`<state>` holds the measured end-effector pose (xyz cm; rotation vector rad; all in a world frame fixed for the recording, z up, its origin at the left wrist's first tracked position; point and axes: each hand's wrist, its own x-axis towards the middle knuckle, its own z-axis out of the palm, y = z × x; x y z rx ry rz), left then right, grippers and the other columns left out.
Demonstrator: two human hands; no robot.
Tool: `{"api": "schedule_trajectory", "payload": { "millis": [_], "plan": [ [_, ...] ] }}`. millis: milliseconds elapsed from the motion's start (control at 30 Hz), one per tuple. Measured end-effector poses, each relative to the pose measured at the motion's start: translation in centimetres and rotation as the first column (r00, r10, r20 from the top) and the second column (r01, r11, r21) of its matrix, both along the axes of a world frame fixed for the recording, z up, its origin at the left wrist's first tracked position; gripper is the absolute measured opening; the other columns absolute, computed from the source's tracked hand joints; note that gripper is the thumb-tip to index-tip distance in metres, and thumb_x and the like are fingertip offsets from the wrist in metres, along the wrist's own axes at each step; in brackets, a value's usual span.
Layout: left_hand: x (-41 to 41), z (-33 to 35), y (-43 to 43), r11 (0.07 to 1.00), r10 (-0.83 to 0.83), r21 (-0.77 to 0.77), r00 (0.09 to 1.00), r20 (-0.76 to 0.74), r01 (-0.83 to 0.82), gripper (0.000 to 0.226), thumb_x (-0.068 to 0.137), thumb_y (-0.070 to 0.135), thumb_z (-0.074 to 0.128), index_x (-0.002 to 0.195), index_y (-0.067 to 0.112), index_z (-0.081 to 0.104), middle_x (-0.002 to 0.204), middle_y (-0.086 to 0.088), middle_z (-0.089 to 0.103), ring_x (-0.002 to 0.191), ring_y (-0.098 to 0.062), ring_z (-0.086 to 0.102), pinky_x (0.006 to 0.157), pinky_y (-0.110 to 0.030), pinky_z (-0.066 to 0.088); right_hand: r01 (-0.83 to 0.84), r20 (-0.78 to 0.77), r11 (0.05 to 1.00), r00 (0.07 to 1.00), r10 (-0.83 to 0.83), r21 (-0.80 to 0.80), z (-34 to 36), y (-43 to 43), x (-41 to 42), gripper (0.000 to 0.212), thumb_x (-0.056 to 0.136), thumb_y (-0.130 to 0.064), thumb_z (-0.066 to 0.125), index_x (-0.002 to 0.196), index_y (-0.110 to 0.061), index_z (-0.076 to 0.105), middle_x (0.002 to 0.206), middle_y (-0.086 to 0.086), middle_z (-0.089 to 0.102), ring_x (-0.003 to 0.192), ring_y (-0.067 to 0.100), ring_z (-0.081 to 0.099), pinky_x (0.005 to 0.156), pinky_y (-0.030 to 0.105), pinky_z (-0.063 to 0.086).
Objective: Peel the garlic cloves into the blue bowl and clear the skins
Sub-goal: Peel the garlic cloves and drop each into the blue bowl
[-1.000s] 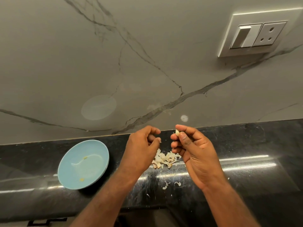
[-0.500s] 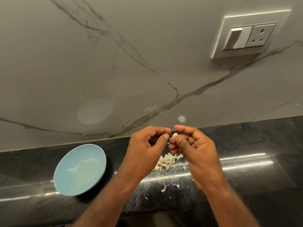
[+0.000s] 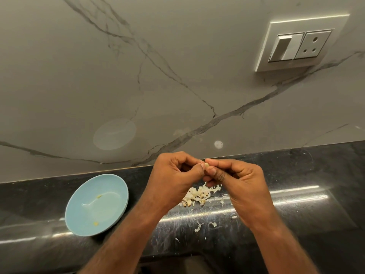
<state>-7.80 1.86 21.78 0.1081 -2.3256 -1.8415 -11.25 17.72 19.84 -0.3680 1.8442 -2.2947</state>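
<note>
Black stone bench (image 3: 308, 175) carried the blue bowl (image 3: 116, 186) at the left, with two small yellowish bits lying in it. Over the middle of the bench the left hand (image 3: 173, 178) and right hand (image 3: 242, 186) met, both pinching one garlic clove (image 3: 206, 165) between thumb and curled fingers. Beneath them lay a heap of pale skins (image 3: 197, 195), with stray flakes nearer.

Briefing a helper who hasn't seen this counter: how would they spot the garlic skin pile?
On the black countertop, look right of the blue bowl, below the left hand and right hand. The skin pile is the one pale papery heap; its neighbours are only scattered flakes.
</note>
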Motion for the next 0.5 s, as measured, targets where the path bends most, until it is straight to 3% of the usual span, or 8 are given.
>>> {"api": "schedule_trajectory", "payload": {
  "millis": [167,267,333,500],
  "plan": [
    [0.1,0.2,0.7,0.999,0.026,0.029,0.999,-0.037,-0.025,0.013,0.08,0.023,0.074,0.082,0.01,0.075,0.072,-0.001,0.074,0.065,-0.009,0.071,0.062,-0.018,0.055,-0.01,0.058,0.998,0.998,0.013,-0.055,0.1,-0.1,0.1,0.016,0.075,-0.007,0.073,0.089,-0.011,0.08,0.081,0.017,0.075,0.07,0.025,0.072,0.063,0.027,0.059],
    [0.4,0.0,1.0,0.999,0.052,0.001,0.997,-0.063,-0.052,0.034,0.073,0.044,0.068,0.084,0.014,0.076,0.075,-0.002,0.074,0.069,-0.019,0.071,0.065,-0.032,0.061,-0.005,0.104,0.995,0.994,0.015,-0.096,0.1,-0.1,0.2,0.016,0.074,-0.006,0.073,0.087,-0.01,0.08,0.082,0.019,0.075,0.067,0.024,0.072,0.062,0.027,0.059],
    [0.5,-0.2,0.9,0.998,0.065,-0.011,0.995,-0.076,-0.066,0.032,0.074,0.045,0.068,0.083,0.015,0.075,0.075,-0.003,0.073,0.069,-0.022,0.07,0.066,-0.037,0.061,-0.006,0.138,0.992,0.99,0.024,-0.129,0.1,-0.2,0.4,0.016,0.073,-0.007,0.073,0.087,-0.01,0.08,0.082,0.02,0.074,0.066,0.024,0.072,0.062,0.027,0.06],
    [0.6,-0.2,1.1,0.997,0.083,0.018,0.994,-0.072,-0.081,0.033,0.073,0.045,0.065,0.083,0.014,0.074,0.075,-0.002,0.072,0.068,-0.02,0.069,0.064,-0.025,0.059,-0.016,0.181,0.988,0.982,0.045,-0.156,0.4,-0.4,0.8,0.016,0.074,-0.011,0.072,0.088,-0.012,0.08,0.08,0.019,0.074,0.068,0.024,0.072,0.063,0.027,0.06]
  ]
}}
